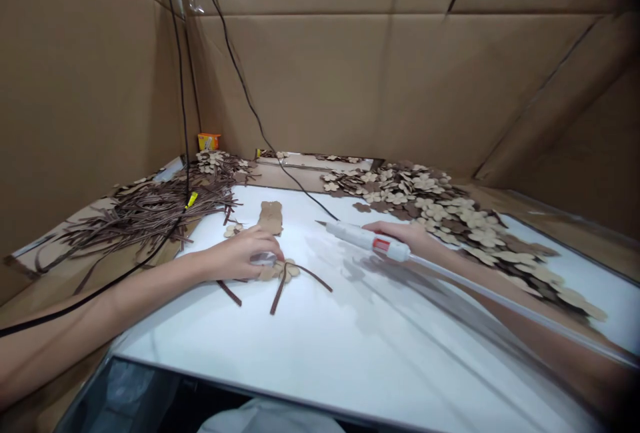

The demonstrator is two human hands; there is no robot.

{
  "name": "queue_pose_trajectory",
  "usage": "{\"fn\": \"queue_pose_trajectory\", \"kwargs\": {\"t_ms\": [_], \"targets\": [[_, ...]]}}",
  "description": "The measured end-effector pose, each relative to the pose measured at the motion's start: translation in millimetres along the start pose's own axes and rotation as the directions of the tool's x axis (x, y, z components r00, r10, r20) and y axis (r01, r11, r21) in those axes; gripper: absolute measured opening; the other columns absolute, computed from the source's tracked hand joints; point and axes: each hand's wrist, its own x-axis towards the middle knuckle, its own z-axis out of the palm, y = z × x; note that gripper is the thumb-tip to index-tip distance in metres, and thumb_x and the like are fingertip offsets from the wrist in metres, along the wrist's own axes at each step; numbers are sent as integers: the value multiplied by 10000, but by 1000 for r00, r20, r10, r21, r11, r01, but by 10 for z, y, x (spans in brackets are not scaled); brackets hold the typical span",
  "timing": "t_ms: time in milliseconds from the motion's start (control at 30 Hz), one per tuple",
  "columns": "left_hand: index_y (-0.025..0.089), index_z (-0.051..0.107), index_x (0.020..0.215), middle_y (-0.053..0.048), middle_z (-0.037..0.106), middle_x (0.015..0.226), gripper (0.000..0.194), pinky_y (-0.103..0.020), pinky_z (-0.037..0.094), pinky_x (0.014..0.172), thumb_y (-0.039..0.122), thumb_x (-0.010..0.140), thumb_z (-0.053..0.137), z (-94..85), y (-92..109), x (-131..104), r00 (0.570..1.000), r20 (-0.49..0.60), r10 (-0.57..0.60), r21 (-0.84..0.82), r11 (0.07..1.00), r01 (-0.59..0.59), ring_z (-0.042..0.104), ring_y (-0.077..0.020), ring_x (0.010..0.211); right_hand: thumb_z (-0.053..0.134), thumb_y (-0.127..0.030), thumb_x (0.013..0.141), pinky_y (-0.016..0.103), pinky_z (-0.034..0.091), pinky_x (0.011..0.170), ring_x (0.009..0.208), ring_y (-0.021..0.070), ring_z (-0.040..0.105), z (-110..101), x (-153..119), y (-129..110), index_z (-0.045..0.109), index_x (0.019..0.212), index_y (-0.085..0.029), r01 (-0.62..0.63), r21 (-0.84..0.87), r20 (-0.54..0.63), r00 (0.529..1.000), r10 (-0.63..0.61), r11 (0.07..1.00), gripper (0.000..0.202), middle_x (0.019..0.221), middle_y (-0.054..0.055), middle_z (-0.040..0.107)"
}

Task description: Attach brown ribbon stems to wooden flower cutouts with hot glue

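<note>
My left hand (250,252) rests on the white board, its fingertips pressed together on a beige flower cut-out (291,270). Thin dark brown strips (278,294) lie across that flower and stick out toward me and to the right. My right hand (407,236) is wrapped round a white hot glue gun (367,238) with a red label, its nozzle pointing left above the board. A long pale glue stick trails from the gun's rear, and part of the grip is hidden. Just beyond my left hand lies a brown rectangular piece (271,218) with a wavy top edge.
Many dark brown strips (155,210) are heaped at the left. A pile of beige and brown flower cut-outs (435,203) spreads along the right. Black cables (250,103) hang down across the workspace. Cardboard walls (320,80) enclose it, and an orange box (209,141) stands in the far-left corner.
</note>
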Motion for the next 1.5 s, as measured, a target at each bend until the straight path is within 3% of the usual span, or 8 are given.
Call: {"fn": "queue_pose_trajectory", "kwargs": {"t_ms": [133, 233, 333, 600, 933, 1500], "targets": [[212, 629, 1020, -49, 614, 994, 242, -297, 363, 838, 346, 832, 556, 1, -93, 23, 990, -93, -103, 65, 992, 109, 432, -213, 970, 558, -376, 770, 264, 469, 713, 819, 219, 637, 72, -5, -237, 615, 950, -167, 95, 78, -70, 994, -89, 992, 282, 918, 73, 680], [218, 639, 1042, -47, 621, 1017, 267, -294, 365, 836, 359, 830, 559, 18, -136, 47, 985, -110, -131, 60, 989, 138, 433, -209, 957, 569, -330, 769, 250, 461, 687, 764, 190, 634, 152, 10, -386, 624, 920, -166, 178, 63, -51, 983, -175, 982, 230, 888, 72, 678], [218, 643, 1081, -49, 625, 1059, 306, -297, 357, 862, 372, 831, 558, 43, -179, 50, 983, -110, -145, 59, 987, 152, 431, -210, 973, 529, -272, 791, 251, 453, 654, 722, 176, 629, 234, 53, -465, 632, 908, -173, 184, 12, -11, 983, -183, 983, 185, 864, 71, 680], [280, 608, 1166, 11, 557, 1273, 333, -344, 303, 951, 384, 876, 480, 63, -242, 16, 987, -48, -153, 92, 983, 157, 377, -233, 1087, 506, -191, 776, 257, 455, 676, 757, 182, 636, 366, 66, -459, 636, 935, -172, 174, -63, 39, 984, -172, 983, 206, 901, 72, 682], [292, 599, 1171, 10, 536, 1295, 337, -343, 302, 957, 398, 881, 464, 38, -195, 21, 979, -21, -202, 92, 975, 203, 383, -231, 1133, 516, -217, 767, 244, 447, 640, 715, 172, 627, 392, 54, -467, 614, 906, -180, 137, -51, 34, 990, -136, 989, 175, 853, 60, 675], [290, 589, 1186, 3, 539, 1292, 360, -363, 314, 952, 420, 873, 466, 62, -234, 10, 981, -41, -188, 62, 980, 190, 381, -239, 1121, 493, -232, 765, 240, 426, 586, 652, 168, 602, 371, 48, -524, 594, 876, -179, 126, -88, 43, 992, -123, 988, 159, 802, 69, 666]]}}
